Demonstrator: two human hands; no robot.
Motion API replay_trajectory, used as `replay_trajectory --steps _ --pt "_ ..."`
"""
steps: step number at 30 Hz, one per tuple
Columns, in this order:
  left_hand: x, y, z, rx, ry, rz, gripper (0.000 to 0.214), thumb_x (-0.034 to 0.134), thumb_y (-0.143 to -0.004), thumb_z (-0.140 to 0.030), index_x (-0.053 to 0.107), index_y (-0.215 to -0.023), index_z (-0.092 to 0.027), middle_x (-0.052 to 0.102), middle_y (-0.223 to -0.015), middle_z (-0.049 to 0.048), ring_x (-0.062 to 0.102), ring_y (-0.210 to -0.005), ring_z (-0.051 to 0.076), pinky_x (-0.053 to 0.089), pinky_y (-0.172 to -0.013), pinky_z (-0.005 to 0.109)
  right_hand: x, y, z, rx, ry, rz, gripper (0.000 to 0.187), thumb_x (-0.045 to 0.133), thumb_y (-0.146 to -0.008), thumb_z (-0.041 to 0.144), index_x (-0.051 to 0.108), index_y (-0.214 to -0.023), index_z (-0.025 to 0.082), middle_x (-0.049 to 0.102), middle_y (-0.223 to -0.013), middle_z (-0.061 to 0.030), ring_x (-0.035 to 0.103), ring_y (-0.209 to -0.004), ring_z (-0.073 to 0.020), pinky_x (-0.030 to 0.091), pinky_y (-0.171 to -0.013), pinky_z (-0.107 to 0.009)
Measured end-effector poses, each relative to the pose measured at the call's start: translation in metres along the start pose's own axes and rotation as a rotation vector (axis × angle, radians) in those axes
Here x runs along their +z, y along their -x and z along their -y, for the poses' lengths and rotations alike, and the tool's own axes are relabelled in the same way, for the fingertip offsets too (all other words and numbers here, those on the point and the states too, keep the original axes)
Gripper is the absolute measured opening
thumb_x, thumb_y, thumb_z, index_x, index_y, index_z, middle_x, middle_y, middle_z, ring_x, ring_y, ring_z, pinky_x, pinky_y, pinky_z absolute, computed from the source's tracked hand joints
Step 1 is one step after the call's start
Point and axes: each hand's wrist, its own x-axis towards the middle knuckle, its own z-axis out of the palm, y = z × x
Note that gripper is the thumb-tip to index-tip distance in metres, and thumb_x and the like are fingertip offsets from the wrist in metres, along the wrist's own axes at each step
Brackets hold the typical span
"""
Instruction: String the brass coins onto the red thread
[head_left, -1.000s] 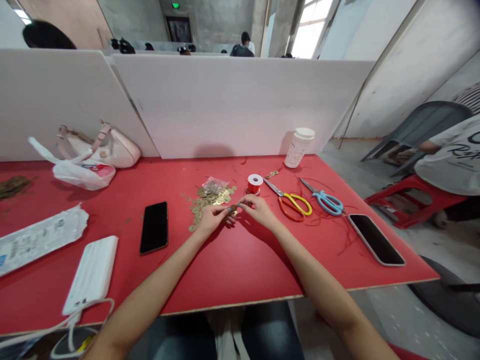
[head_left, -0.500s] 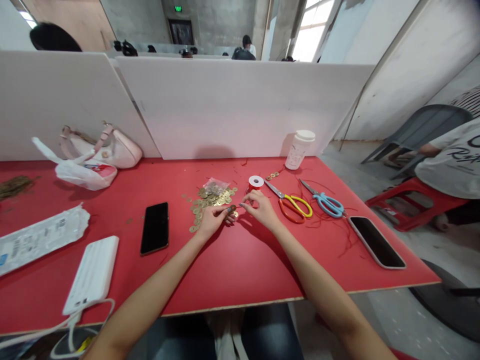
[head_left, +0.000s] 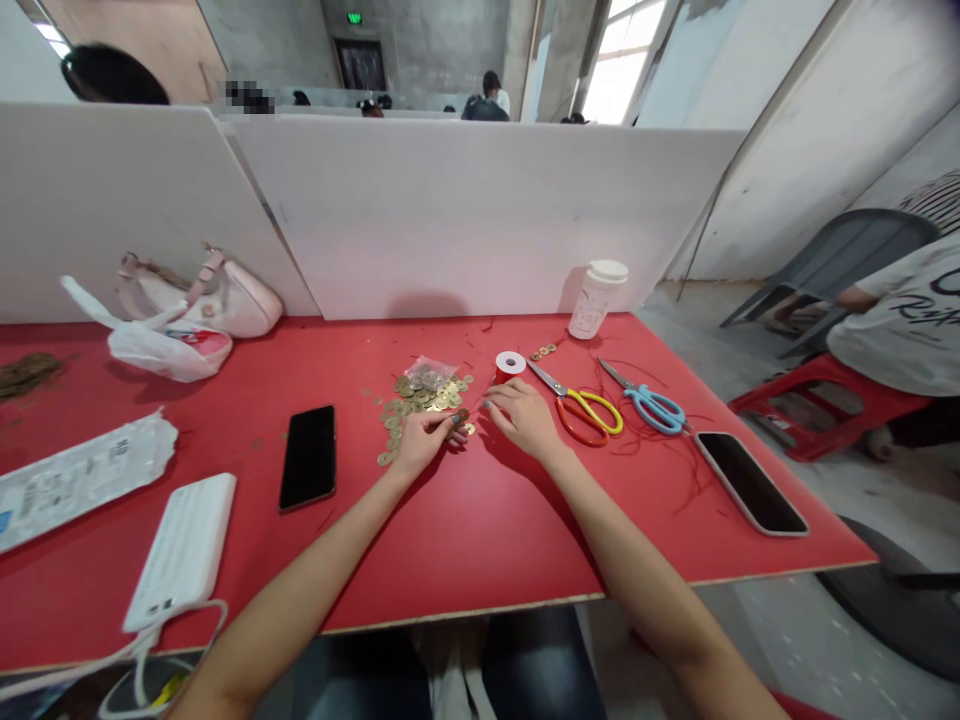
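My left hand (head_left: 424, 437) pinches a small stack of brass coins (head_left: 458, 418) just above the red table (head_left: 465, 540). My right hand (head_left: 523, 415) is beside it, fingers curled and pinched near the coins, apparently on a thin red thread. A loose pile of brass coins (head_left: 420, 395) with a small clear bag lies right behind my hands. A spool of red thread (head_left: 511, 366) stands just beyond my right hand.
Orange-and-yellow scissors (head_left: 581, 410) and blue scissors (head_left: 649, 402) lie to the right among red thread scraps, with a phone (head_left: 750, 482) near the edge. A white cup (head_left: 596, 298) stands at the back. Left: black phone (head_left: 308, 455), white power bank (head_left: 184, 550), pink bag (head_left: 206, 295).
My right hand has drawn slightly away from the left and lowered toward the table. The left hand keeps its hold on the coins.
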Motion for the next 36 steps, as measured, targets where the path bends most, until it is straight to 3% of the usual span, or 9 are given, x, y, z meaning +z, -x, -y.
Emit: replay_trajectory --steps 3,8,13,20,28,36 --pt "0.001 0.002 -0.002 0.006 0.003 0.007 0.044 0.076 -0.074 -0.051 0.075 -0.076 -0.008 0.074 -0.066 0.0130 0.071 -0.053 0.021 0.060 -0.051 0.029 0.006 0.000 0.002 0.069 -0.107 -0.034 0.030 0.050 -0.096 0.024 0.071 -0.117 0.020 0.072 -0.112 -0.0106 0.059 -0.104 -0.0257 0.046 -0.092 -0.039" --pt "0.003 0.004 -0.006 0.034 0.030 0.014 0.044 0.075 -0.075 -0.051 0.077 -0.086 -0.009 0.075 -0.069 0.0116 0.072 -0.055 0.023 0.062 -0.052 0.032 0.024 0.002 0.008 0.188 -0.433 -0.070 0.047 0.057 -0.091 0.027 0.058 -0.138 0.023 0.071 -0.093 -0.0061 0.061 -0.089 -0.0219 0.049 -0.086 -0.038" --pt "0.004 0.006 -0.008 0.034 0.039 0.024 0.039 0.075 -0.076 -0.047 0.076 -0.087 -0.009 0.074 -0.066 0.0094 0.071 -0.054 0.022 0.062 -0.051 0.032 0.037 0.002 0.010 0.275 -0.719 -0.092 0.054 0.064 -0.085 0.031 0.056 -0.138 0.024 0.060 -0.074 0.0014 0.054 -0.068 -0.0151 0.048 -0.071 -0.032" --pt "0.005 0.008 -0.007 0.091 0.047 0.064 0.033 0.069 -0.082 -0.045 0.077 -0.084 -0.013 0.075 -0.070 0.0070 0.072 -0.058 0.022 0.063 -0.053 0.032 0.040 0.002 0.008 0.351 -1.100 -0.015 0.052 0.066 -0.084 0.037 0.055 -0.134 0.028 0.053 -0.068 0.0057 0.052 -0.061 -0.0124 0.045 -0.063 -0.028" --pt "0.005 0.007 -0.007 0.105 0.018 0.075 0.033 0.068 -0.082 -0.045 0.077 -0.086 -0.013 0.075 -0.068 0.0072 0.072 -0.058 0.022 0.062 -0.054 0.031 0.044 0.001 0.007 0.378 -1.182 -0.076 0.065 0.074 -0.078 0.029 0.051 -0.139 0.034 0.066 -0.083 0.0036 0.061 -0.072 -0.0133 0.051 -0.073 -0.032" --pt "0.006 0.008 -0.005 0.047 0.075 0.042 0.038 0.071 -0.079 -0.049 0.076 -0.086 -0.012 0.074 -0.065 0.0076 0.071 -0.057 0.023 0.062 -0.052 0.034 0.038 0.001 0.010 0.409 -1.143 -0.078 0.079 0.073 -0.078 0.030 0.041 -0.150 0.029 0.071 -0.077 0.0033 0.065 -0.071 -0.0149 0.053 -0.075 -0.034"
